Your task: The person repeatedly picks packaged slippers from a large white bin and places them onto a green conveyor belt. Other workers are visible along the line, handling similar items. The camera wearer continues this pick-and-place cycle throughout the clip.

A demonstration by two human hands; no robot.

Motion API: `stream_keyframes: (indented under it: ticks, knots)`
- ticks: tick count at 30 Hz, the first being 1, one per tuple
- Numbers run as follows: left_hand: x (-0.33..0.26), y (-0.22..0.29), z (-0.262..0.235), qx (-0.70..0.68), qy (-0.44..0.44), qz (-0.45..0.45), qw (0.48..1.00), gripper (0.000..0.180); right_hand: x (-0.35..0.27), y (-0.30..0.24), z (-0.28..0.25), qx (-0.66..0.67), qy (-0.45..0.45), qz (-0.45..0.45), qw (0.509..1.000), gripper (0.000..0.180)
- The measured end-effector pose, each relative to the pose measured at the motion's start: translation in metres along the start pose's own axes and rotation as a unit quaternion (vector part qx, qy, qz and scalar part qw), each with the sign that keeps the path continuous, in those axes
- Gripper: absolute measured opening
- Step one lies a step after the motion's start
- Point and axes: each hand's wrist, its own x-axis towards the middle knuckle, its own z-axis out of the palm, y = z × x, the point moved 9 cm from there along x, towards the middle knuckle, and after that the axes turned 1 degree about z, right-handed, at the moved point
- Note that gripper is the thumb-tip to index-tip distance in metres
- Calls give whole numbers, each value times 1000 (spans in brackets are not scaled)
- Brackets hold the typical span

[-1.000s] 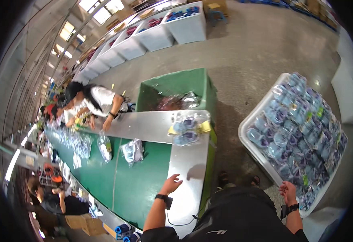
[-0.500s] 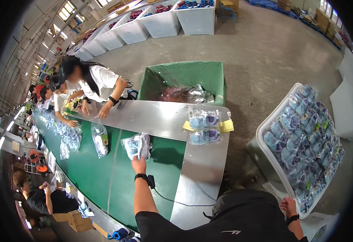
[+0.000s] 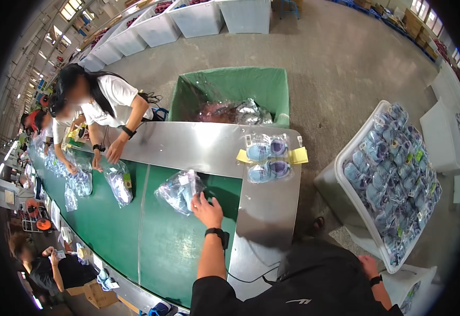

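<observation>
A clear bag with pale shoes lies on the green conveyor belt. My left hand is open at the bag's right edge, fingers spread; whether the fingertips touch the plastic I cannot tell. To the right, on the metal ledge, two bagged pairs of blue-and-purple shoes lie over yellow paper. My right hand hangs low beside a white bin heaped with bagged blue shoes. Its fingers are too blurred to make out.
Behind the ledge stands a green bin with clear plastic inside. A co-worker in white reaches over another shoe bag at the left. More people and bagged shoes line the belt beyond. A black cable trails across the ledge.
My left hand has let go of the bagged shoes and moved right, its fingers spreading. The co-worker's hands have come down to the bag at the left. The whole view has shifted slightly.
</observation>
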Motion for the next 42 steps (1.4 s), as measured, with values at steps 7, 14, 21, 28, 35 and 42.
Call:
stream_keyframes:
  ticks: [7, 14, 21, 28, 35, 42]
  knots:
    - [-91, -9, 69, -540, -118, -365, 749, 56, 19, -44, 2, 46, -18, -28, 998, 29]
    - [-108, 0, 54, -781, 39, -519, 345, 72, 30, -34, -13, 48, -14, -15, 999, 26]
    - [-76, -12, 92, -746, 0, -513, 425, 63, 39, -26, -11, 52, -32, -27, 998, 24]
    - [-85, 25, 53, -791, -29, -514, 331, 56, 37, -31, -25, 88, 0, -60, 994, 26]
    - [-95, 113, -10, -811, -208, -409, 362, 62, 37, -18, -32, 105, 11, -68, 992, 31]
    - [-144, 253, -71, -741, -454, -292, 398, 74, 25, -51, -43, 142, -9, -135, 981, 30]
